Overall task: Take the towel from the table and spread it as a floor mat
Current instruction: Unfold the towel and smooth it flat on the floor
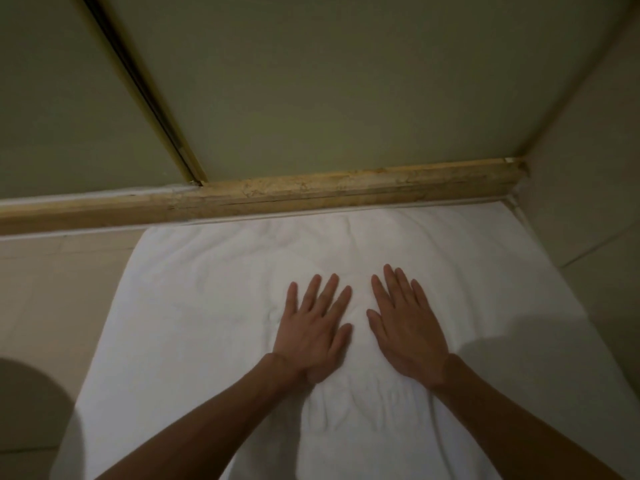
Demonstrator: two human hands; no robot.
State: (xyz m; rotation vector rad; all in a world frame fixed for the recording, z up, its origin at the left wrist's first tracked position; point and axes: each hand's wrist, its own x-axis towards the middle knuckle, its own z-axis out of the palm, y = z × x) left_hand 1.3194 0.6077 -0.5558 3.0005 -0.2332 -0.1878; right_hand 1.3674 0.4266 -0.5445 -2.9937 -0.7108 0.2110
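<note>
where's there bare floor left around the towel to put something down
Bare tiled floor lies left of the white towel, bordered by the wooden threshold beyond. On the right the towel runs up to the wall, so no room there. The towel's middle is taken by the left hand and right hand, both flat.

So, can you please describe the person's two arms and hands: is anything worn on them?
Both forearms are bare; no sleeve shows up to the picture's edge. The left hand and the right hand carry no glove, ring, watch or bracelet that I can see. The fingernails look short and unpainted.
</note>
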